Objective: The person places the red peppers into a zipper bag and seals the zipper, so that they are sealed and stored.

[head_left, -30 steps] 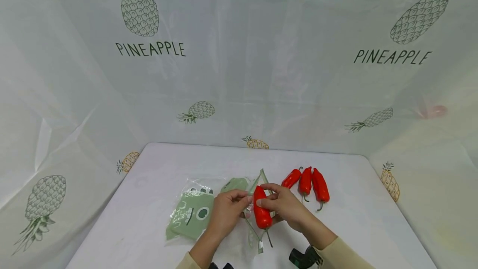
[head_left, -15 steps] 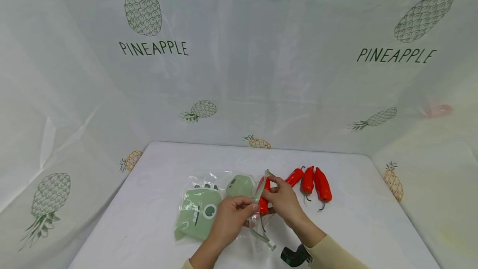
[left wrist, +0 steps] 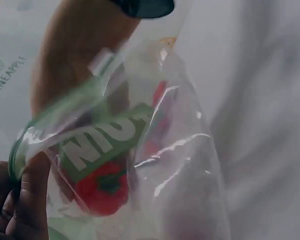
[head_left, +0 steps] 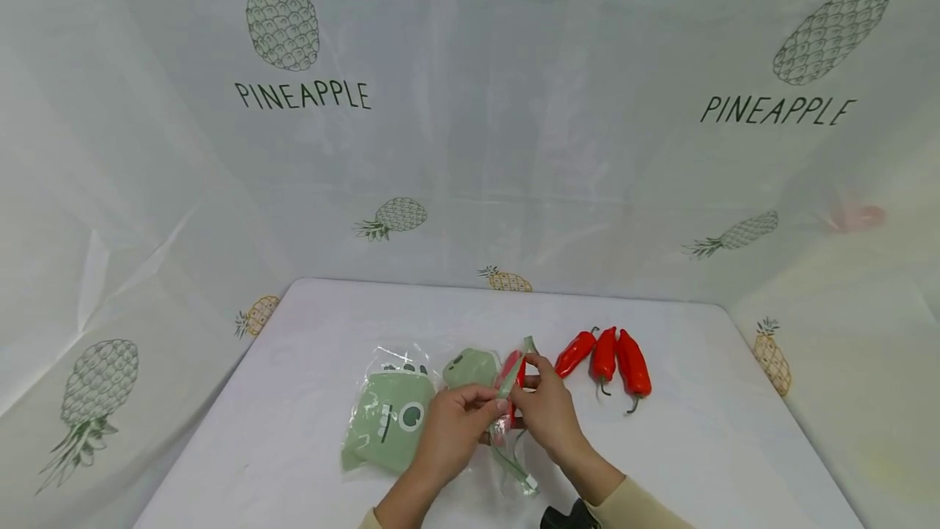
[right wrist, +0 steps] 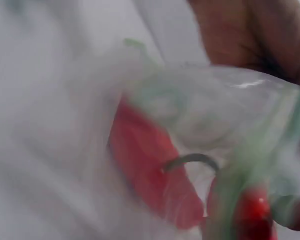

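Note:
My left hand (head_left: 457,431) pinches the green-edged mouth of a clear zip bag (left wrist: 190,150), which bears a green label with white letters. My right hand (head_left: 547,411) is at the same mouth and grips a red pepper (head_left: 522,372), partly hidden by the green strip and the fingers. Through the film in the left wrist view, the stem end of this pepper (left wrist: 105,192) shows near the label. Inside the bag lies another red pepper (right wrist: 150,165), blurred behind the plastic in the right wrist view.
Right of the hands, a red pepper (head_left: 575,353), a middle one (head_left: 604,356) and a third one (head_left: 633,366) lie on the white table (head_left: 279,398). To the left is a green cartoon-faced item in clear wrapping (head_left: 392,419), with a smaller green piece (head_left: 470,367) beside it.
The red pepper in my right hand has gone from in front of the bag's mouth to behind its green edge strip. The left hand keeps its pinch; the other peppers stay put.

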Action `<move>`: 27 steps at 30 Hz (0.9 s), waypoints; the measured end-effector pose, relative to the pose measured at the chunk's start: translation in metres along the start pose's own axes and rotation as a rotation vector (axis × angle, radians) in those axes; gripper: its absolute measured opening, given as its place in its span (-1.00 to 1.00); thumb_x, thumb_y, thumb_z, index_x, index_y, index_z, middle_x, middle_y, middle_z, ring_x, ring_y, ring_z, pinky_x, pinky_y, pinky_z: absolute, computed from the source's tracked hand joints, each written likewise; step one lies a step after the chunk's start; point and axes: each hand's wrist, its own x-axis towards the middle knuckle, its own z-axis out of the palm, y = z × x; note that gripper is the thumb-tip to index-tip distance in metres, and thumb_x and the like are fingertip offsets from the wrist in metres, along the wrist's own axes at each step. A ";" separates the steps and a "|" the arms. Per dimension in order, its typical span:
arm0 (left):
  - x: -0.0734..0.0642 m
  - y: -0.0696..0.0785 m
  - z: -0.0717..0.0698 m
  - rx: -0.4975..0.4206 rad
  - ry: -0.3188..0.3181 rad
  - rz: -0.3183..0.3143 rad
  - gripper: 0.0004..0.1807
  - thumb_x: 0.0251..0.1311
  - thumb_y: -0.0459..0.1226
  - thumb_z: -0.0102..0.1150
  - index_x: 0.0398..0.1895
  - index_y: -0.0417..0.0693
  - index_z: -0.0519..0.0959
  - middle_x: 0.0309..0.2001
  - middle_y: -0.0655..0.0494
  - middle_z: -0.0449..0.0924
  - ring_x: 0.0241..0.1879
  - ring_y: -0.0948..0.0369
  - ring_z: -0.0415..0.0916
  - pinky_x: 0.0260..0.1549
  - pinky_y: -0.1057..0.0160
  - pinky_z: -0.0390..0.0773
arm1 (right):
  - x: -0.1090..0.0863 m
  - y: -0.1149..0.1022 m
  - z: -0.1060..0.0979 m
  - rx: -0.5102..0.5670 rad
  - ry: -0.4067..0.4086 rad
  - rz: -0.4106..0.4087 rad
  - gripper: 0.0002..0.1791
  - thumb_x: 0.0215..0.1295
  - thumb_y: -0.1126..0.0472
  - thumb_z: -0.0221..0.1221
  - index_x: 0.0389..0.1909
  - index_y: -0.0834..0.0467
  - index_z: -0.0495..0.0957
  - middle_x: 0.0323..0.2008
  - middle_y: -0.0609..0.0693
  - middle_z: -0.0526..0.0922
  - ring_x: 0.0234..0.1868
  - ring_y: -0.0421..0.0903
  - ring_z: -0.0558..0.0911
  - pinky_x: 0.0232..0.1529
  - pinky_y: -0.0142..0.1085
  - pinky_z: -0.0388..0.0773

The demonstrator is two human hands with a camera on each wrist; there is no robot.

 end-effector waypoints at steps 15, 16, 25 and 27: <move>0.018 -0.001 -0.012 0.061 0.115 0.018 -0.76 0.30 -0.22 0.45 -0.08 -0.20 0.81 -0.31 -0.01 0.80 -0.45 0.26 0.63 -0.50 0.37 0.68 | 0.001 0.004 -0.001 -0.142 -0.129 -0.103 -0.15 0.25 0.21 0.47 0.51 0.26 0.31 0.11 0.27 0.65 -0.12 -0.02 0.78 -0.35 -0.18 0.81; 0.018 -0.001 -0.012 0.058 0.119 0.019 -0.75 0.30 -0.22 0.46 -0.08 -0.21 0.81 -0.31 -0.02 0.79 -0.46 0.26 0.62 -0.51 0.37 0.67 | 0.002 0.004 -0.002 -0.146 -0.123 -0.109 -0.16 0.25 0.21 0.47 0.50 0.27 0.33 0.11 0.27 0.65 -0.11 0.00 0.78 -0.36 -0.19 0.80; 0.024 -0.002 -0.019 0.050 0.217 0.016 -0.72 0.27 -0.21 0.48 -0.06 -0.20 0.81 -0.30 -0.03 0.79 -0.43 0.27 0.62 -0.44 0.35 0.70 | 0.007 0.003 -0.006 -0.225 -0.079 -0.145 -0.31 0.31 0.20 0.43 0.43 0.25 0.45 0.17 0.31 0.68 -0.03 0.08 0.79 -0.25 -0.15 0.82; 0.025 -0.002 -0.020 0.040 0.228 0.012 -0.72 0.27 -0.21 0.48 -0.06 -0.21 0.80 -0.30 -0.05 0.79 -0.42 0.26 0.63 -0.44 0.38 0.69 | 0.007 0.002 -0.007 -0.238 -0.068 -0.159 -0.34 0.33 0.20 0.42 0.41 0.24 0.48 0.17 0.30 0.69 -0.04 0.07 0.79 -0.23 -0.14 0.82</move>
